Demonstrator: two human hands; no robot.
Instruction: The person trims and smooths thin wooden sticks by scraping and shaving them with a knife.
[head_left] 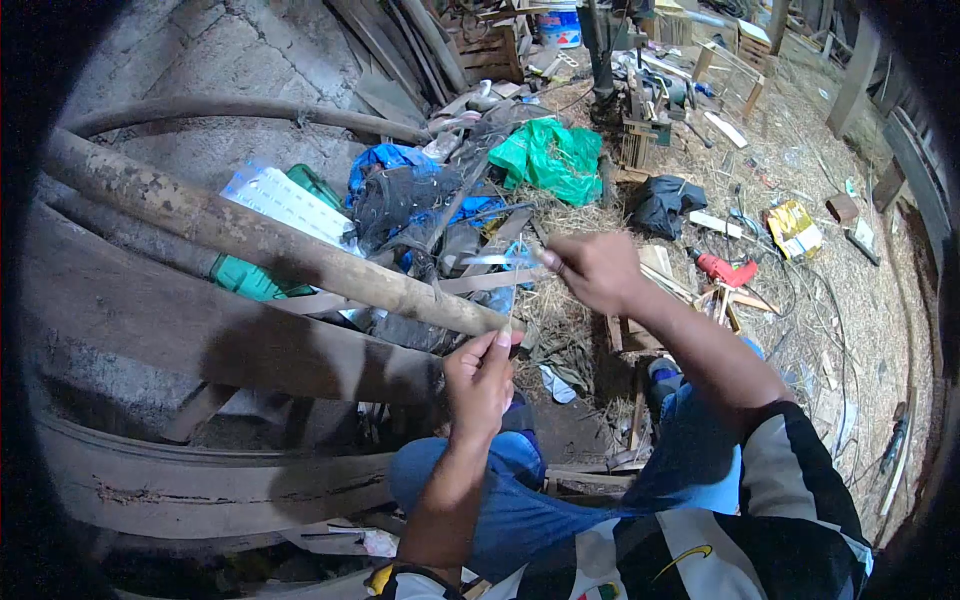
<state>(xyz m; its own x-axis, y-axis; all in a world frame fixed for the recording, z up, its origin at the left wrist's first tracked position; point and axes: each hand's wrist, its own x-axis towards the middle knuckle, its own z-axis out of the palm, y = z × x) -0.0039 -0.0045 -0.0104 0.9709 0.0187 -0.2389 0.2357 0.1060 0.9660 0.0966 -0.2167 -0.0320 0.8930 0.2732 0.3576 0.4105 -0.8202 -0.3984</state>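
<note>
My left hand pinches a thin pale sliver of wood or cane between thumb and fingers, its length pointing upward. Just behind that hand is the end of a long bamboo-like pole; I cannot tell whether they touch. My right hand is closed in a fist around a small knife, its bright, slightly blurred blade pointing left. The blade lies across or close to the upper part of the sliver. The fist hides the knife's handle.
Wide wooden boards lie on the left against a stone wall. Ahead are a green plastic bag, a black bag and a blue cloth or sheet. A red power drill rests at the right among wood scraps and cables.
</note>
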